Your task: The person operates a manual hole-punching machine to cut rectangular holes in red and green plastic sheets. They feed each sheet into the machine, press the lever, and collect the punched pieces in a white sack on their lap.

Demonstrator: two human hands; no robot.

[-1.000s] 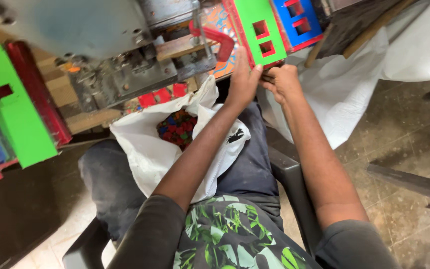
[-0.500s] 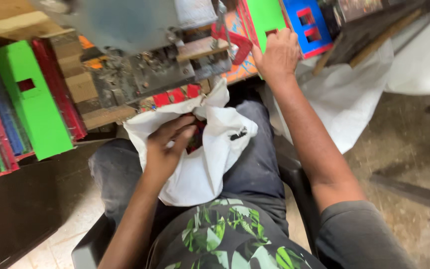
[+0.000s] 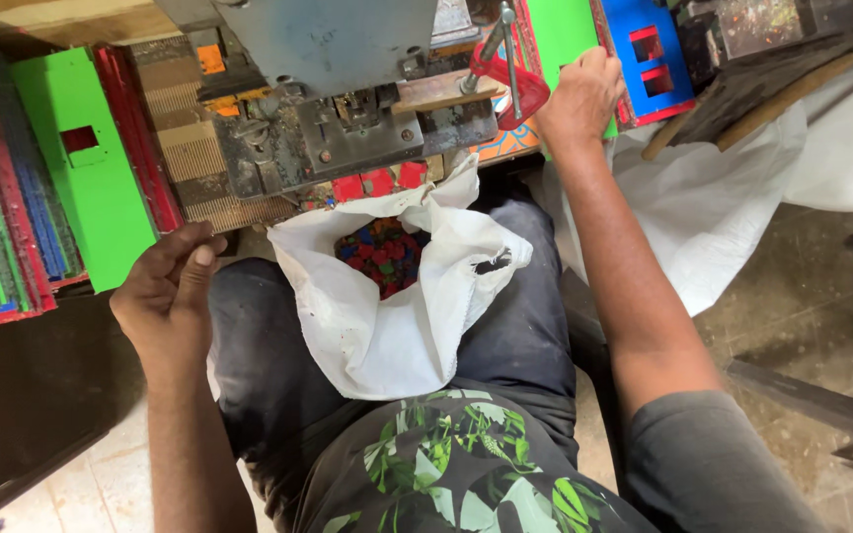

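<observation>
Sack [image 3: 387,326] on lap; press [image 3: 348,118] seemingly behind.

A matt, woven white plastic sack [image 3: 387,326] is being shown, creased and slightly rough. Dull, worn grey metal is being seen on the blocky press machine [image 3: 348,109]. Smooth, flat green card sheets [image 3: 96,188] are being stacked beside ridged brown corrugated cardboard [image 3: 185,138].

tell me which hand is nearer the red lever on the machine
Right. The right hand is up beside the red lever, almost touching it; the left hand hangs low, far off to the lever's left.
</observation>
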